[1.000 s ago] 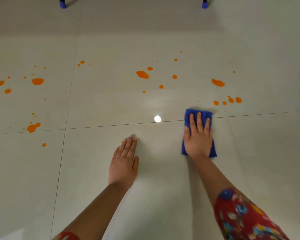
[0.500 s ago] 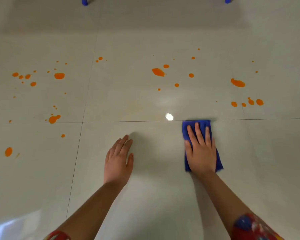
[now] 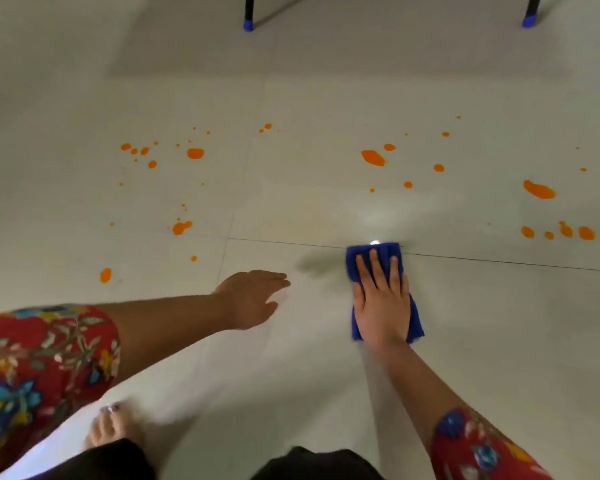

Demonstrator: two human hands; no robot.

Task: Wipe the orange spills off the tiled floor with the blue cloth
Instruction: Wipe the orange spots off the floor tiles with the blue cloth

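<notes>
Blue cloth [image 3: 378,250], folded into a pad, lies on the tiled floor [image 3: 499,341] near centre-right, its far edge on a grout line [image 3: 499,260]. The right hand [image 3: 383,303] presses it flat with straight fingers, so the grip is released, not closed round the fabric. The left hand [image 3: 252,299], left of the cloth and apart from it, is spread and holds nothing; blur hides whether it bears on the floor.

Step in hand, as judged: a wiping stroke set up short of the stains, none of which the cloth touches. Orange spills lie mostly beyond the grout line: a central group [image 3: 373,157] far of the cloth, a row [image 3: 586,233] and a larger blot [image 3: 539,189] to the right, and scattered drops [image 3: 195,153] to the left.

The next move calls for pushing the pad far across the line under steady pressure, then sweeping right and left. Two furniture legs with blue caps [image 3: 248,24] stand at the far edge, well apart from the spills. A bare foot [image 3: 111,424] sits near left. Nothing stands between cloth and stains.
</notes>
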